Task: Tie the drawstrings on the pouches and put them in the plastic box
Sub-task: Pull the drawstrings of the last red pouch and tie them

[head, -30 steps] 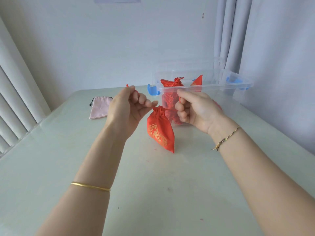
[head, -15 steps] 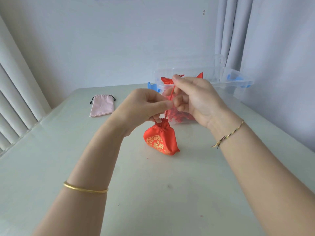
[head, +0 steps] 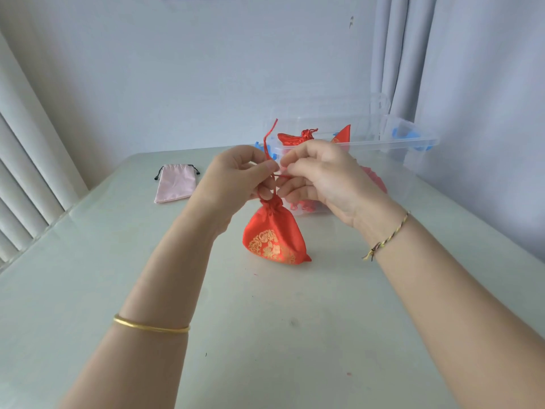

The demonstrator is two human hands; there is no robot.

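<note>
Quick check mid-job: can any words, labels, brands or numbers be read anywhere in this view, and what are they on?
No text can be read.
Red pouch being tied: gold embroidered motif, possibly characters, too blurred to read.
Red pouch corner in the plastic box: gold mark, too small to read.
Pink pouch: no print visible.

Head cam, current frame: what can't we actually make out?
Head view: whether the red drawstring is knotted yet; the fingers of the left hand and right hand pinch and cover it above the red pouch.
Head view: number of pouches in the plastic box; the right hand blocks its near wall.
Head view: pink pouch, too small to tell if its cord is tied.
</note>
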